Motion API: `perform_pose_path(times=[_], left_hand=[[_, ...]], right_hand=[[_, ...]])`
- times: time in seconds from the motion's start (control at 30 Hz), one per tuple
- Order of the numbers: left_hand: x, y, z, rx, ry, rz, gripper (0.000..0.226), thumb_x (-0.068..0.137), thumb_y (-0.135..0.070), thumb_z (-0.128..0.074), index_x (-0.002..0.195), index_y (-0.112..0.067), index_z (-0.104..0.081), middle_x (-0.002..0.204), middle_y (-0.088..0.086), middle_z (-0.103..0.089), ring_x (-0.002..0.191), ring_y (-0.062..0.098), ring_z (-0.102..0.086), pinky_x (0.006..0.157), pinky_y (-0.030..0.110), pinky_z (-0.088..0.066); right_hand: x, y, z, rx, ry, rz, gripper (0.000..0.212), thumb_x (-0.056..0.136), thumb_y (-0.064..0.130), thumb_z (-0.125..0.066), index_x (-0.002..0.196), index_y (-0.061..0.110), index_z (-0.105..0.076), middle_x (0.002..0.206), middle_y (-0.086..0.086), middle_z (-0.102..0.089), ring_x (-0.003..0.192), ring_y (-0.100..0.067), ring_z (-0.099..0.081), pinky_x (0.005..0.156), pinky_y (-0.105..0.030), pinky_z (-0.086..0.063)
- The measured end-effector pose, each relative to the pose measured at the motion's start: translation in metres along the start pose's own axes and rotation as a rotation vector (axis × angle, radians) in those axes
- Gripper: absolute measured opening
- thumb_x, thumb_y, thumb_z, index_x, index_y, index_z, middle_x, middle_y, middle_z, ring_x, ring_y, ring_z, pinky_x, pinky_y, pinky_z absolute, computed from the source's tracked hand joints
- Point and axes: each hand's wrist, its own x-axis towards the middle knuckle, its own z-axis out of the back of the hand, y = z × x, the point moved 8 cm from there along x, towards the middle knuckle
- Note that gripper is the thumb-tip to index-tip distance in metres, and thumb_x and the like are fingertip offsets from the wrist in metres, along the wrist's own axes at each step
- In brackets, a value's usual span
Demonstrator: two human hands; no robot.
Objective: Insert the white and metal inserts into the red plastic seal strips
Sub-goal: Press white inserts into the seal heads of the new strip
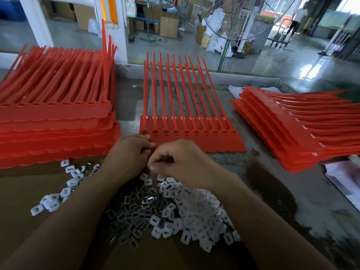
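Note:
A red sheet of joined seal strips [194, 139] lies flat in front of me, tails pointing away, with a row of square sockets along its near band. My left hand [128, 154] and my right hand [175, 162] are together at the sheet's near left corner, fingers curled. What they pinch is hidden between them. Below my hands lies a heap of white inserts [196, 215] mixed with metal inserts [132, 209] on brown cardboard [29, 230].
A tall stack of red strip sheets [54, 121] stands at the left. Another fanned stack [292, 129] lies at the right, over white paper [342, 176]. A floor fan [233, 18] stands beyond the table's far edge. A person is far back on the right.

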Motion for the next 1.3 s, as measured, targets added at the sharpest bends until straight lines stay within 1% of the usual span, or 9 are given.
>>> perform_pose_path(times=[0.13, 0.23, 0.47, 0.57, 0.67, 0.8, 0.97, 1.13, 1.3], left_hand=[[0.0, 0.001, 0.0, 0.039, -0.022, -0.003, 0.027, 0.085, -0.009, -0.055, 0.109, -0.014, -0.066, 0.128, 0.001, -0.055, 0.12, 0.016, -0.046, 0.101, 0.022, -0.027], [0.001, 0.002, 0.001, 0.041, -0.024, 0.001, 0.028, 0.086, -0.01, -0.054, 0.111, -0.015, -0.065, 0.129, -0.001, -0.054, 0.12, 0.015, -0.045, 0.101, 0.02, -0.025], [0.002, 0.003, -0.001, 0.052, -0.01, -0.001, 0.028, 0.087, -0.012, -0.053, 0.113, -0.017, -0.064, 0.13, -0.003, -0.053, 0.121, 0.013, -0.043, 0.102, 0.02, -0.024], [0.002, 0.003, -0.001, 0.043, -0.008, 0.002, 0.028, 0.088, -0.012, -0.052, 0.113, -0.017, -0.064, 0.13, -0.003, -0.053, 0.121, 0.013, -0.043, 0.102, 0.02, -0.024], [0.001, 0.002, -0.001, 0.034, -0.003, 0.004, 0.028, 0.088, -0.012, -0.051, 0.113, -0.016, -0.063, 0.131, -0.003, -0.052, 0.122, 0.013, -0.042, 0.101, 0.018, -0.023], [0.001, 0.001, -0.001, 0.033, -0.008, -0.004, 0.028, 0.088, -0.011, -0.052, 0.113, -0.015, -0.063, 0.131, -0.003, -0.052, 0.122, 0.012, -0.042, 0.099, 0.015, -0.021], [0.0, 0.001, 0.0, 0.026, -0.014, -0.002, 0.028, 0.088, -0.01, -0.052, 0.113, -0.015, -0.063, 0.131, -0.002, -0.052, 0.122, 0.012, -0.042, 0.095, 0.011, -0.018], [0.0, 0.001, 0.001, 0.044, -0.017, -0.007, 0.029, 0.088, -0.012, -0.051, 0.115, -0.016, -0.062, 0.132, -0.003, -0.051, 0.123, 0.012, -0.041, 0.098, 0.014, -0.019], [0.001, 0.0, 0.002, 0.049, -0.024, -0.017, 0.028, 0.089, -0.012, -0.051, 0.114, -0.016, -0.063, 0.132, -0.002, -0.051, 0.123, 0.012, -0.041, 0.095, 0.011, -0.017]], right_hand=[[0.0, -0.021, 0.029, 0.086, -0.173, -0.097, 0.014, 0.086, 0.009, -0.061, 0.08, 0.022, -0.062, 0.068, 0.009, -0.064, 0.061, 0.004, -0.062, 0.063, -0.011, -0.051], [-0.001, -0.04, 0.045, 0.165, -0.264, -0.172, 0.019, 0.083, 0.003, -0.064, 0.079, 0.022, -0.061, 0.075, 0.002, -0.068, 0.065, -0.005, -0.067, 0.062, -0.014, -0.053], [0.0, -0.078, 0.074, 0.047, -0.458, -0.281, 0.02, 0.083, 0.007, -0.065, 0.071, 0.023, -0.065, 0.069, 0.012, -0.063, 0.057, 0.002, -0.059, 0.057, -0.007, -0.047], [0.006, -0.095, 0.075, 0.066, -0.458, -0.36, 0.015, 0.086, 0.002, -0.06, 0.079, 0.014, -0.066, 0.072, 0.004, -0.062, 0.064, -0.006, -0.06, 0.059, -0.015, -0.053], [0.013, -0.101, 0.077, -0.025, -0.458, -0.387, 0.012, 0.084, 0.007, -0.064, 0.076, 0.016, -0.062, 0.074, 0.001, -0.063, 0.072, -0.014, -0.062, 0.067, -0.025, -0.054], [0.024, -0.1, 0.081, -0.109, -0.463, -0.381, 0.008, 0.086, 0.009, -0.06, 0.083, 0.011, -0.067, 0.082, 0.001, -0.061, 0.081, -0.01, -0.055, 0.072, -0.023, -0.042], [0.036, -0.106, 0.073, -0.117, -0.412, -0.425, 0.014, 0.09, 0.009, -0.055, 0.09, 0.008, -0.068, 0.088, 0.0, -0.059, 0.081, -0.009, -0.051, 0.066, -0.019, -0.038], [0.04, -0.113, 0.069, -0.135, -0.393, -0.453, 0.018, 0.09, 0.006, -0.052, 0.09, 0.006, -0.071, 0.101, -0.008, -0.067, 0.083, -0.012, -0.055, 0.076, -0.026, -0.046], [0.044, -0.115, 0.067, -0.216, -0.362, -0.447, 0.019, 0.09, 0.008, -0.053, 0.088, 0.007, -0.072, 0.107, -0.006, -0.068, 0.082, -0.015, -0.059, 0.075, -0.029, -0.05]])
